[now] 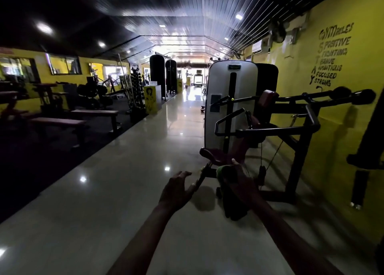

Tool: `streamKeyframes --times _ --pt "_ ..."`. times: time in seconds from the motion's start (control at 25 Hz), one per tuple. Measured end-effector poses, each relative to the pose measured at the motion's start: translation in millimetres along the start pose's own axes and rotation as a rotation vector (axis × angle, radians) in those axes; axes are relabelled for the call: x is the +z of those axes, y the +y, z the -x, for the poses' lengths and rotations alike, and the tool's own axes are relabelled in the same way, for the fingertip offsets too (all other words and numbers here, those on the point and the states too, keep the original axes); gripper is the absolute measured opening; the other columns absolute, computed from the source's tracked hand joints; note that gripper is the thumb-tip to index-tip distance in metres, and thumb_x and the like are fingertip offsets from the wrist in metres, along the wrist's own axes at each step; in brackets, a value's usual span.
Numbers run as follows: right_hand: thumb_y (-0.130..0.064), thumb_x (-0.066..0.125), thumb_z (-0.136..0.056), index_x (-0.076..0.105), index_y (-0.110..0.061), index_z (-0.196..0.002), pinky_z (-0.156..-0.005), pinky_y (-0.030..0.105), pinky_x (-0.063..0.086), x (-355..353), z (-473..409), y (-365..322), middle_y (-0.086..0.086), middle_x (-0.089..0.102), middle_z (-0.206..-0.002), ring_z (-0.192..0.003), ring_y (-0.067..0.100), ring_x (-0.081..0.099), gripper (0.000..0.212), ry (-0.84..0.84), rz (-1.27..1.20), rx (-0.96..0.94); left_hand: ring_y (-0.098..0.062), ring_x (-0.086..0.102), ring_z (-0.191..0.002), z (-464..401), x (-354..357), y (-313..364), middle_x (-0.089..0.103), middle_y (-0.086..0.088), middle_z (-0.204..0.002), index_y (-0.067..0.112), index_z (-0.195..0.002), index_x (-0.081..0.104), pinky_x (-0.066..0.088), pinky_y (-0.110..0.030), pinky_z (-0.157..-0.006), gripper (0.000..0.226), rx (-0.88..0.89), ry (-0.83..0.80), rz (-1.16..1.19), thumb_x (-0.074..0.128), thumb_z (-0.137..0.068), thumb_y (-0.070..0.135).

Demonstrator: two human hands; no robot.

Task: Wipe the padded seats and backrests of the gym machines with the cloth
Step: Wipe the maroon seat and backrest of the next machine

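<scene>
The right hand (239,183) grips a green cloth (223,172), bunched and hanging dark below it, just short of the maroon padded seat (214,155). The seat lies ahead of it, long axis probably running leftward. The left hand (176,190), fingers spread and empty, hovers left of the seat. Open floor (124,191) lies left of the seat; the machine's frame (291,133) crowds its right.

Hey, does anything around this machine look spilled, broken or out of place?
Nothing stands out. The floor shows only light reflections, no spill. The right hand holds the cloth near the seat; the left hand is open. The picture is dark and blurred, so fine damage can't be judged.
</scene>
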State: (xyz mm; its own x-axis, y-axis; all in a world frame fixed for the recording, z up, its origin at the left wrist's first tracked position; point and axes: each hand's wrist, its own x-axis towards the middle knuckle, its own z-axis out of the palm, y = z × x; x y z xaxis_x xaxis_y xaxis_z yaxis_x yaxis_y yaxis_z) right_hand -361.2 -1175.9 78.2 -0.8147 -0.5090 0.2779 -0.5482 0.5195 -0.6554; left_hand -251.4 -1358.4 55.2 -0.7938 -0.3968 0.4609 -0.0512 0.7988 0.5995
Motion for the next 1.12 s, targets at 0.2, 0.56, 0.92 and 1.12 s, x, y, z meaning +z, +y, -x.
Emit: streamKeyframes --times 0.2,0.56,0.92,1.12 --pt "-0.036 0.066 -0.086 0.031 -0.012 -0.142 -0.087 0.036 0.047 43.4 -103.0 10.8 0.017 0.061 -0.121 -0.111 0.033 0.059 0.071 -0.066 -0.036 0.107 -0.021 0.052 -0.123 -85.4 14.5 -65.1 0.056 -0.009 -0.131 0.007 -0.128 0.056 0.034 -0.020 -0.097 0.045 -0.047 -0.013 -0.018 0.066 -0.087 0.021" --pt "-0.036 0.068 -0.084 0.053 -0.016 -0.123 -0.077 0.028 0.044 107.4 -317.6 36.0 0.008 0.066 -0.112 -0.104 0.024 0.062 0.046 -0.075 -0.094 0.140 -0.018 0.050 -0.124 -270.4 71.3 -155.0 0.053 -0.005 -0.135 0.011 -0.133 0.051 0.036 -0.021 -0.097 0.047 -0.067 -0.118 -0.034 0.061 -0.090 0.026" --pt "-0.049 0.068 -0.079 0.057 -0.021 -0.115 -0.082 0.033 0.051 194.4 -508.0 75.4 0.008 0.067 -0.108 -0.100 0.026 0.064 0.048 -0.071 -0.076 0.292 -0.022 0.048 -0.125 -466.7 120.1 -284.6 0.051 -0.007 -0.136 0.008 -0.133 0.050 0.037 -0.026 -0.100 0.046 -0.042 -0.246 -0.057 0.058 -0.091 0.024" --pt "-0.051 0.064 -0.082 0.054 -0.019 -0.120 -0.085 0.035 0.050 225.7 -621.3 79.0 0.010 0.064 -0.113 -0.103 0.027 0.061 0.051 -0.002 -0.073 0.379 -0.020 0.046 -0.128 -601.1 139.6 -348.7 0.048 -0.007 -0.140 0.009 -0.136 0.046 0.034 -0.023 -0.097 0.046 0.027 -0.350 -0.054 0.055 -0.094 0.026"
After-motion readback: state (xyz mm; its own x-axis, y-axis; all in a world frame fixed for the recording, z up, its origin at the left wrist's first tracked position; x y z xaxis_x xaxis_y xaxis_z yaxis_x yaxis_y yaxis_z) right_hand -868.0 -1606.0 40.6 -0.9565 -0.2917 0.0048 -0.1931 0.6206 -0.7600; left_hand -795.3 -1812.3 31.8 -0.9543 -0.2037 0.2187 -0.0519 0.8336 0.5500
